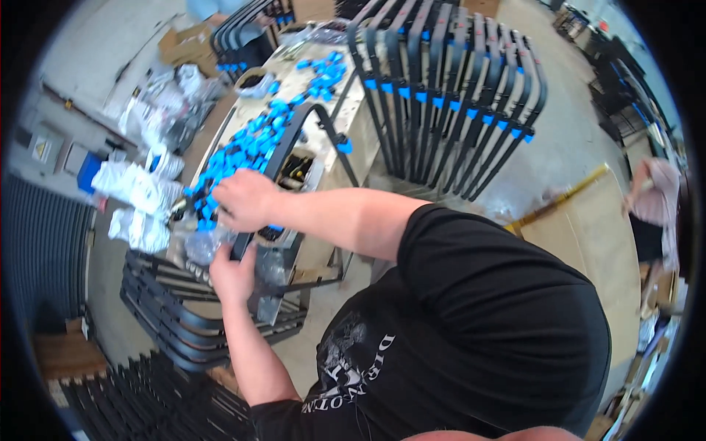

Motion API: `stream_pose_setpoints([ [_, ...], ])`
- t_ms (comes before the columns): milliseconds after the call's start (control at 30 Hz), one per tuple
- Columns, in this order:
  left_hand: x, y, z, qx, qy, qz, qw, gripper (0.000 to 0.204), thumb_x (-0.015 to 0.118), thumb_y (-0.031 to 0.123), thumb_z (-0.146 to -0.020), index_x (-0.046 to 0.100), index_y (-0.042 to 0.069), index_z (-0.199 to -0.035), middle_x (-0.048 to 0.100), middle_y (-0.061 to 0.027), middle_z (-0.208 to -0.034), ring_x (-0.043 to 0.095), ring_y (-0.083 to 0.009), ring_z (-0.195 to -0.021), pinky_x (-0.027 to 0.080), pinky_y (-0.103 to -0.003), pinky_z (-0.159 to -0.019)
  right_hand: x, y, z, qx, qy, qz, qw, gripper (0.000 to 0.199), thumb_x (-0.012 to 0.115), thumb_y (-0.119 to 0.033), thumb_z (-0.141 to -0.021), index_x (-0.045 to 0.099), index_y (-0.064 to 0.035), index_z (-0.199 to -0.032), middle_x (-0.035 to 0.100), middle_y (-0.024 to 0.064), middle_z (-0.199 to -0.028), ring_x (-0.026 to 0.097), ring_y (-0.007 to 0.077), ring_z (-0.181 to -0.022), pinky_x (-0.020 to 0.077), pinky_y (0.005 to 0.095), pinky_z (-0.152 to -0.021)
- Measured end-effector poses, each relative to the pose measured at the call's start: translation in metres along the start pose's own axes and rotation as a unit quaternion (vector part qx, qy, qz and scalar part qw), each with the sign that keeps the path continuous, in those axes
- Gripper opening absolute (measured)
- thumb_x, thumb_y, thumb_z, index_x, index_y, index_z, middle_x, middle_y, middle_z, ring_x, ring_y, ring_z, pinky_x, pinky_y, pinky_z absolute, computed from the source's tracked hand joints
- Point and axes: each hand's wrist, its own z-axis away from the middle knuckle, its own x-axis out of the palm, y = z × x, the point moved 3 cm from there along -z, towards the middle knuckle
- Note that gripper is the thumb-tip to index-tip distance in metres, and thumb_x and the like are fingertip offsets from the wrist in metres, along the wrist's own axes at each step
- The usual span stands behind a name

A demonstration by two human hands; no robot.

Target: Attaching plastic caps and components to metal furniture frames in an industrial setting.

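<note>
Right, down at the near edge of the desk (312, 253) the left hand (234, 275) is clamped around the lower end of a bent black metal tube frame (290, 140), fingers wrapped on the bar, steadying it. Just above it, the right hand (246, 200) comes across with the fist curled down over the same frame; whether it pinches anything small inside that fist, I cannot tell. The frame arches up and away from both hands, and a small blue plastic cap (343, 146) sits on its far leg.

Under and just left of the hands lie crinkled clear plastic bags (140, 191). Beyond the right hand's knuckles, a thick scatter of loose blue plastic caps (246, 143) runs up the desk. Below the left hand, on the floor, a stack of flat black tube frames (184, 323) waits.

Further out, past the desk, a standing row of black tube frames with blue caps (456, 88) leans upright. Far off to the right of the hands, another person in a pale top (658, 198) works on their own.

The risk, as I judge it: the frame is long and held only low down, so a sideways twist could swing its far leg through the loose caps and sweep them off the desk.
</note>
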Motion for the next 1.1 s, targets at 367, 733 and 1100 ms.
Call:
stream_pose_setpoints([
  [367,-0.004,-0.002,0.005,-0.057,0.04,0.028,0.997,0.042,0.086,0.037,-0.078,0.07,0.001,-0.095,0.068,-0.0112,-0.071,0.061,-0.0163,-0.063,0.049,-0.034,-0.061,-0.006,0.025,0.133,-0.145,0.032,-0.195,0.97,0.032,0.074,-0.013,-0.072,0.064,-0.0102,-0.102,0.061,0.0111,-0.109,0.059,0.0342,-0.112,0.0446,0.0482,-0.098],
  [733,0.008,-0.015,0.004,-0.094,0.058,0.056,0.992,0.039,0.089,0.024,-0.074,0.068,0.0,-0.096,0.065,-0.0052,-0.072,0.057,-0.0123,-0.064,0.048,-0.029,-0.06,0.038,0.227,0.113,0.161,-0.15,-0.19,0.957,0.02,0.063,-0.014,-0.086,0.069,-0.0026,-0.1,0.069,0.021,-0.1,0.066,0.0412,-0.096,0.0543,0.0483,-0.085],
  [1100,0.002,-0.015,0.004,-0.139,0.056,0.031,0.988,0.041,0.09,0.021,-0.067,0.068,0.001,-0.095,0.067,-0.0077,-0.074,0.062,-0.0149,-0.067,0.052,-0.031,-0.065,0.196,0.281,0.015,0.116,-0.367,0.11,0.916,0.032,0.065,-0.025,-0.087,0.077,-0.0006,-0.105,0.074,0.0215,-0.111,0.073,0.035,-0.103,0.0593,0.0458,-0.088],
])
